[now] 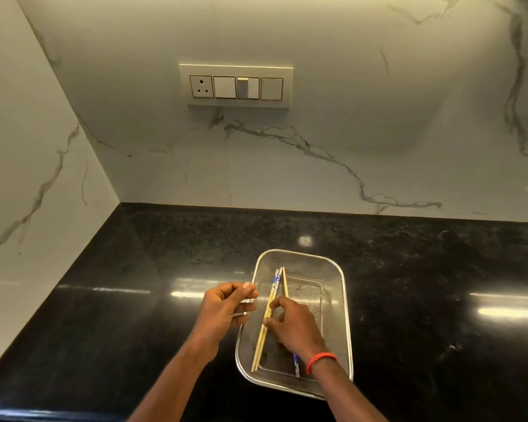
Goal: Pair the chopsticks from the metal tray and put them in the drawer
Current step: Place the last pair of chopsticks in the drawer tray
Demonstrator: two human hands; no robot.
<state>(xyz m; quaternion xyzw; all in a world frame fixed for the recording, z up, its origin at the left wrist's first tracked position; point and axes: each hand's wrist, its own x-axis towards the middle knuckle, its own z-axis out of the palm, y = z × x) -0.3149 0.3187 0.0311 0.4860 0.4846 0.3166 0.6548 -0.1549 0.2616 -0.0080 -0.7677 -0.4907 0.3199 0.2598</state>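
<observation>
A metal mesh tray [336, 287] sits on the black counter near its front edge. My right hand [293, 327] is inside the tray, fingers pinched on a pair of wooden chopsticks with blue-patterned tops [267, 312] that slant from lower left to upper right. A third chopstick [285, 283] runs under that hand, and its blue end [296, 362] shows near my wrist. My left hand [226, 306] hovers at the tray's left rim, fingers curled with thumb and forefinger close together, and it holds nothing that I can see. No drawer is in view.
The glossy black counter [134, 300] runs into a corner of white marble walls on the left and back. A switch and socket panel [237, 86] is mounted on the back wall. A red thread band circles my right wrist [320, 360].
</observation>
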